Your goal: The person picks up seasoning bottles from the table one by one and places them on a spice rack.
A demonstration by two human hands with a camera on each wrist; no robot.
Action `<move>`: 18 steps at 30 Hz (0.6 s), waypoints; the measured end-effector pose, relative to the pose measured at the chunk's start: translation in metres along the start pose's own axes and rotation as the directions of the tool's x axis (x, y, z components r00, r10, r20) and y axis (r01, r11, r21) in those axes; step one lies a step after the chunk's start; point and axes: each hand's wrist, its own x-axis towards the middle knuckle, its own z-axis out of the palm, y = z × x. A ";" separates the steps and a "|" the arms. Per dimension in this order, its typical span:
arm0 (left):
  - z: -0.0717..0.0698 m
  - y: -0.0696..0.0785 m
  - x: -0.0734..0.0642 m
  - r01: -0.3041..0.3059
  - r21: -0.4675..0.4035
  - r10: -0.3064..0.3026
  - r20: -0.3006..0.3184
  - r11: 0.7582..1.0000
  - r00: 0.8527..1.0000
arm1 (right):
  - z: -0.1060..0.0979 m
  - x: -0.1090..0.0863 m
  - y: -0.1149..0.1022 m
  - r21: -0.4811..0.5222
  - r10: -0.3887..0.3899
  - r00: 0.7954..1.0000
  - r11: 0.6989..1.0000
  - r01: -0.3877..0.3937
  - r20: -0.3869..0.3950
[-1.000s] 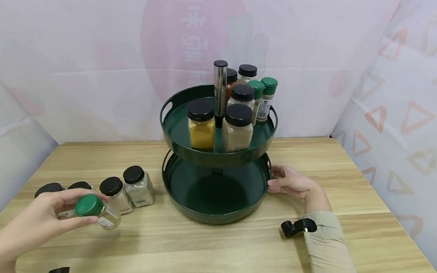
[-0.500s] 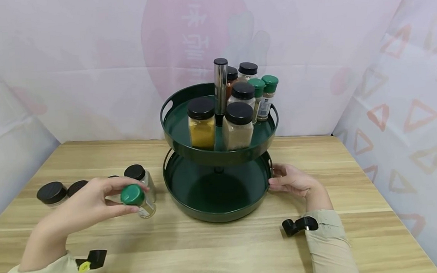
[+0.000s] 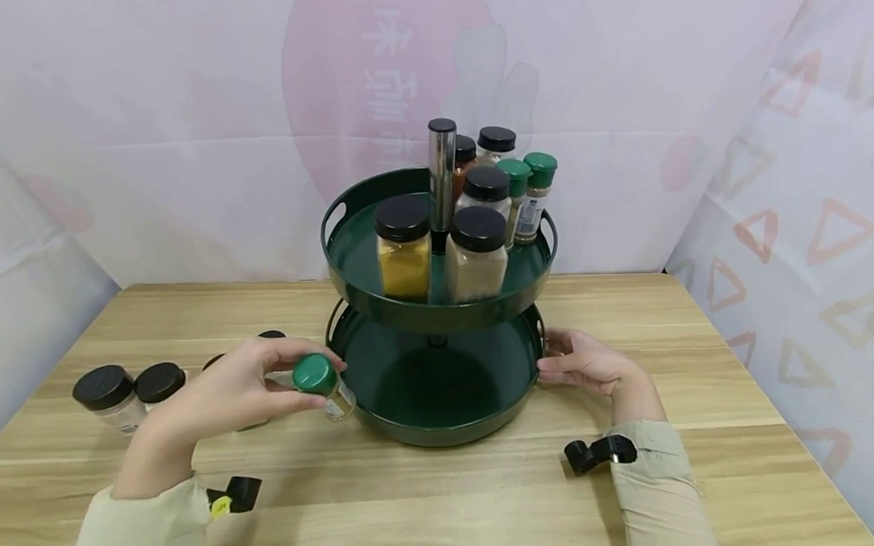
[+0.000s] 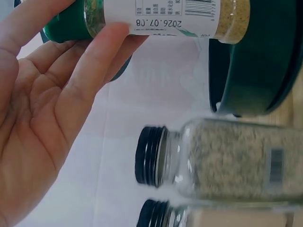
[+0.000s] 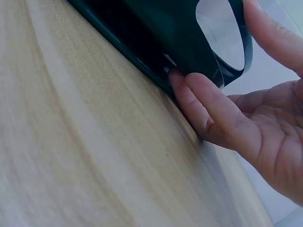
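Observation:
My left hand (image 3: 244,385) pinches a small spice jar (image 3: 325,384) by its green cap, just left of the lower tray's rim. The jar tilts, its base pointing right and down. In the left wrist view, its white label shows the printed date, and greenish-brown contents are visible. My right hand (image 3: 584,364) holds the right side of the lower tray (image 3: 447,435) of a dark green two-tier spice rack. In the right wrist view, fingertips (image 5: 201,85) press the tray's outer wall below the cut-out handle. The upper tray (image 3: 409,312) bears several spice jars around a metal post (image 3: 443,176).
Black-lidded jars stand on the wooden table (image 3: 451,506) at the left, including one at the far left (image 3: 106,393) and its neighbour (image 3: 161,383). Others are partly hidden behind my left hand; a glass jar (image 4: 232,161) shows close below it in the left wrist view.
My left hand has carried the green-capped spice jar rightward from beside the loose jars to the lower tray's left rim. My right hand stays at the tray's right side.

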 end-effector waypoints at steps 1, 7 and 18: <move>0.001 0.000 0.003 -0.003 0.001 0.003 0.000 1.000 1.000 | 0.000 0.000 0.000 -0.001 0.000 1.000 1.000 0.000 0.000; 0.007 -0.003 0.020 -0.011 -0.005 0.011 -0.011 1.000 1.000 | 0.001 0.000 0.000 -0.002 0.003 1.000 1.000 -0.003 -0.001; 0.014 -0.017 0.048 -0.011 0.059 0.012 -0.010 0.998 1.000 | 0.001 0.000 0.000 -0.003 0.004 1.000 1.000 -0.004 -0.004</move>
